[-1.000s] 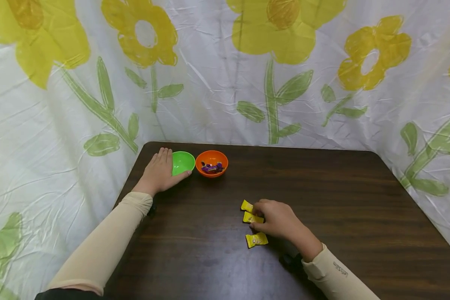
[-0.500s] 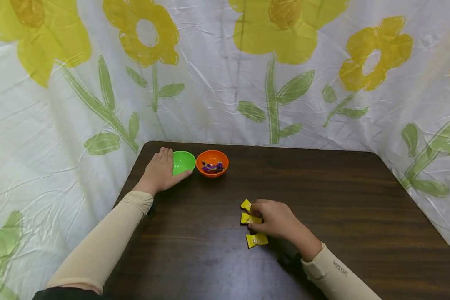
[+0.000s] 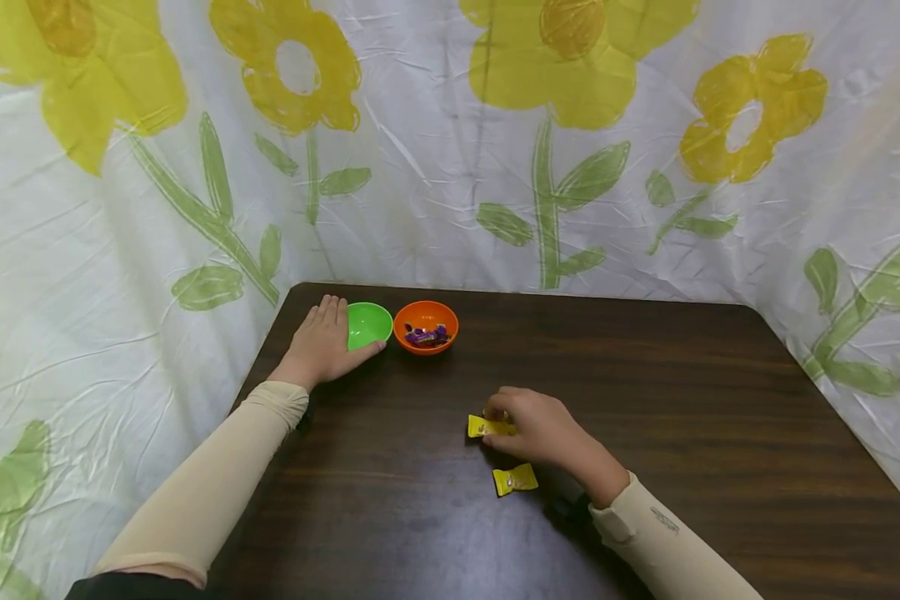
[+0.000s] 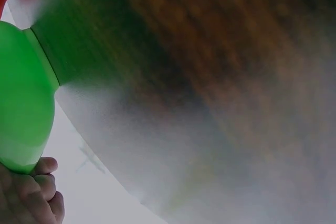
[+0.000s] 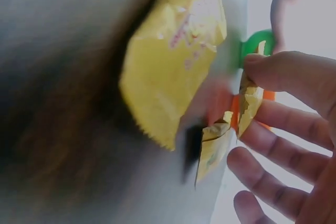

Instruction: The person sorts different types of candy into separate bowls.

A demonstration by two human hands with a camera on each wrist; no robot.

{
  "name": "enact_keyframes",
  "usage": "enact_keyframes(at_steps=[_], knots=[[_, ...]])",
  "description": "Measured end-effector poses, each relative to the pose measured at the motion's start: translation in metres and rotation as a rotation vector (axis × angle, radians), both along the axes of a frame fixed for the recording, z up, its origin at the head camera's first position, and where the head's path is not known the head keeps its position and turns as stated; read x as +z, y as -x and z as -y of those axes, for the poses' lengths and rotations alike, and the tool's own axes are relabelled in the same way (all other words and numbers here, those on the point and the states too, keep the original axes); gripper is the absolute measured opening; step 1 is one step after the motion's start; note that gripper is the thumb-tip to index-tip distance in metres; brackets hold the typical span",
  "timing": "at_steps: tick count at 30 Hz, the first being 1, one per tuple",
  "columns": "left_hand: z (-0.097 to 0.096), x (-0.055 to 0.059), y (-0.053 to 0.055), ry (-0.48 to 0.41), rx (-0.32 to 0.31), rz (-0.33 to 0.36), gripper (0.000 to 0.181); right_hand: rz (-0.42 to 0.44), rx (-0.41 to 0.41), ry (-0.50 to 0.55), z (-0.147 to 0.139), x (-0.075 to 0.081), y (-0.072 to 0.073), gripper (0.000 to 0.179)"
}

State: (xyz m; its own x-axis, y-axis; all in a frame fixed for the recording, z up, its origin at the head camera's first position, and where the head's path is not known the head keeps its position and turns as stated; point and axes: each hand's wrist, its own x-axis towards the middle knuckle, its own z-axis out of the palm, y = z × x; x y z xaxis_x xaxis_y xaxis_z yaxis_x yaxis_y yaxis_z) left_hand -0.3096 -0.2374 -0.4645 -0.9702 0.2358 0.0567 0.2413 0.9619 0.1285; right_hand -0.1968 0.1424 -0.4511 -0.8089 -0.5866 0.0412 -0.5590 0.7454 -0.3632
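Our R hand (image 3: pixel 536 427) has a yellow candy (image 3: pixel 486 427) pinched btwn thumb & fingers (image 5: pixel 294 121), gap down to the wrapper. A 2nd candy (image 5: pixel 211 149) lies just behind, mostly hidden; a 3rd candy (image 3: pixel 515 480) nearer us on the counter (image 3: pixel 660 375). Our L hand (image 3: pixel 321 343), straight-fingered, thumb spread, touches the green bowl (image 3: pixel 370 322); orange bowl (image 3: pixel 425 313) w/ purple sweets (image 3: pixel 427 336) sits beside.
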Motion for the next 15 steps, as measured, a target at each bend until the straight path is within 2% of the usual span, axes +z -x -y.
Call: enact_keyframes(at_steps=[9,15], knots=[[-0.001,0.004,-0.001,0.008,-0.007,0.005,0.118,0.000,-0.021,0.037,0.012,0.007,0.015,0.021],[0.000,0.003,-0.001,0.017,-0.002,0.007,0.117,0.006,-0.032,0.076,0.019,0.009,0.017,0.020]])
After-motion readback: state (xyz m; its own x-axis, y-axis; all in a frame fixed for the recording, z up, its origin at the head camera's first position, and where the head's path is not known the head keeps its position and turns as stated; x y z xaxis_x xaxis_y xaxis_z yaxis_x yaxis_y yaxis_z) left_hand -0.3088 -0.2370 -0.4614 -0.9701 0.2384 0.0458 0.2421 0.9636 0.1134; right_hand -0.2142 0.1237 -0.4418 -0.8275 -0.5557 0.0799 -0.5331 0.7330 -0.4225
